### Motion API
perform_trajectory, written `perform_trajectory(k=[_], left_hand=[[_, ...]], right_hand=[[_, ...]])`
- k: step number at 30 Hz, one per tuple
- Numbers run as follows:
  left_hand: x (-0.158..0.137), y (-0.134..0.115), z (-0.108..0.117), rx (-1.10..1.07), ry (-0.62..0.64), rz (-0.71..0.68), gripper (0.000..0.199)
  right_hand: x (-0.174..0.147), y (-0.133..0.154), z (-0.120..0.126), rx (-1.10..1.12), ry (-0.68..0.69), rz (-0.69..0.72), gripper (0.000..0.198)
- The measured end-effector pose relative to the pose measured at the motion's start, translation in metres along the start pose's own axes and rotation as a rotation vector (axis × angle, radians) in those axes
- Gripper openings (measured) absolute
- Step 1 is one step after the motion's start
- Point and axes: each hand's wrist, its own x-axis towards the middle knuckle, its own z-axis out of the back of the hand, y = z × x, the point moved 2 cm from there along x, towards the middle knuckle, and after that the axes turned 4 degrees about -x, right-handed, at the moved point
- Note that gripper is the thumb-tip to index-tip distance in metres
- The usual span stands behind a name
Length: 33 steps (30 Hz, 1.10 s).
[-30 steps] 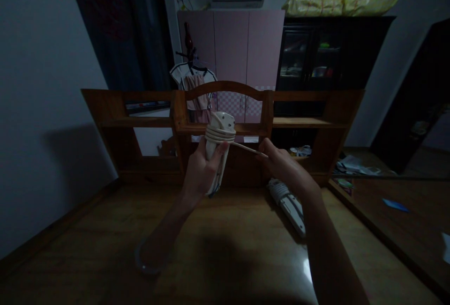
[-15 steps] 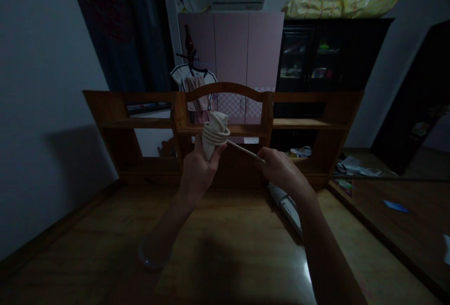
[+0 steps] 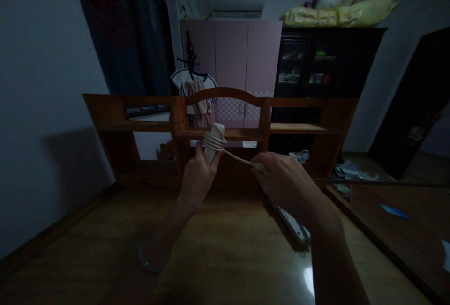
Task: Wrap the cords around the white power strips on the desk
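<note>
Upright in my left hand (image 3: 198, 174) is a small white power strip (image 3: 218, 130), its lower part wrapped by my fingers. Several turns of white cord (image 3: 214, 142) are wound around its middle. From there a short, slightly slack length runs to my right hand (image 3: 281, 174), closed on the cord's thicker white end, which looks like a plug (image 3: 260, 168). Beneath my right forearm lies another long white power strip (image 3: 294, 226) on the wooden surface, partly hidden by the arm.
A wooden shelf unit (image 3: 221, 92) with open compartments stands across the far edge of the wooden surface (image 3: 211, 249). A wall (image 3: 45, 108) borders the left. Beyond are a pink wardrobe (image 3: 230, 52) and a dark cabinet (image 3: 355, 66). A raised edge (image 3: 372, 244) runs along the right.
My right hand has shifted its hold to the cord's thicker end, and the cord between my hands has slackened. The wrapped power strip sits slightly lower in view.
</note>
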Motion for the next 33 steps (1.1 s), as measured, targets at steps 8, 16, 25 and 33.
perform_trajectory(k=[8, 16, 25, 33], left_hand=[[-0.026, -0.021, -0.014, -0.081, 0.362, -0.206, 0.066], [-0.06, -0.048, -0.024, -0.162, 0.659, -0.493, 0.053], [-0.075, -0.066, -0.007, -0.091, 0.764, -0.773, 0.04], [-0.074, -0.069, -0.003, -0.048, 0.613, -1.021, 0.043]], right_hand=[[-0.007, 0.015, 0.016, 0.123, -0.096, 0.088, 0.008], [0.0, 0.001, 0.01, 0.276, -0.093, 0.05, 0.005], [0.005, -0.033, 0.009, 0.395, -0.036, -0.069, 0.035], [0.014, -0.062, -0.022, 0.52, 0.245, -0.16, 0.045]])
